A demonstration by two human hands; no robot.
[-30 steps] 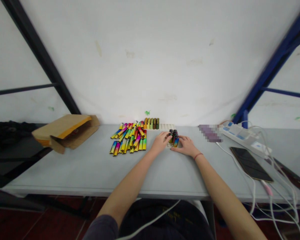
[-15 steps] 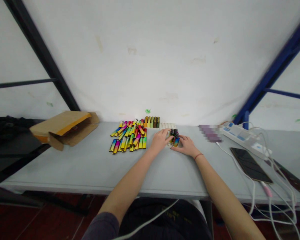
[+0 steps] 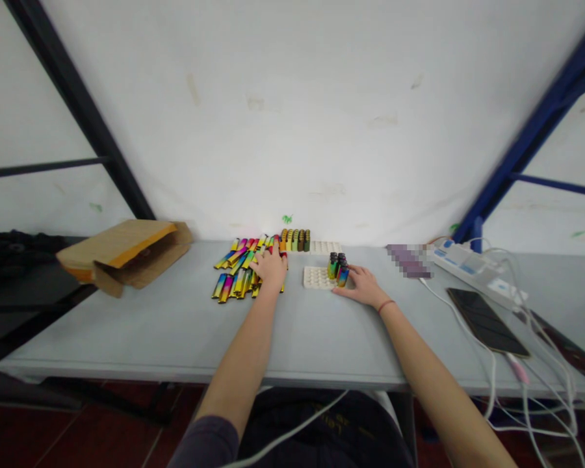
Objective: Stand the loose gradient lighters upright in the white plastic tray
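Observation:
Over a pile of shiny rainbow metallic tubes (image 3: pixel 228 286) is my left hand (image 3: pixel 270 268), its fingers stretched and spread on the pile's right side near red pieces. Whether a tube lies under the fingers is hidden. A white tray (image 3: pixel 312 286) with rows of round hollows lies right of the pile. Several rainbow tubes with dark tops (image 3: pixel 342 276) stand upright at its right end. My right hand (image 3: pixel 366 286) grips that end, thumb along the front and fingers at the side, close against the nearest tube.
Behind stand a block of upright gold and green tubes (image 3: pixel 296 240) and another white tray (image 3: pixel 325 247). An open cardboard box (image 3: pixel 127 250) lies at left. At right are a phone (image 3: pixel 487 322), a power strip (image 3: pixel 478 270), white cables and a blurred purple item (image 3: pixel 409 261).
My left hand has left the tray and moved left onto the pile, so the tray's hollows now show. My right hand has stayed at the tray's right end.

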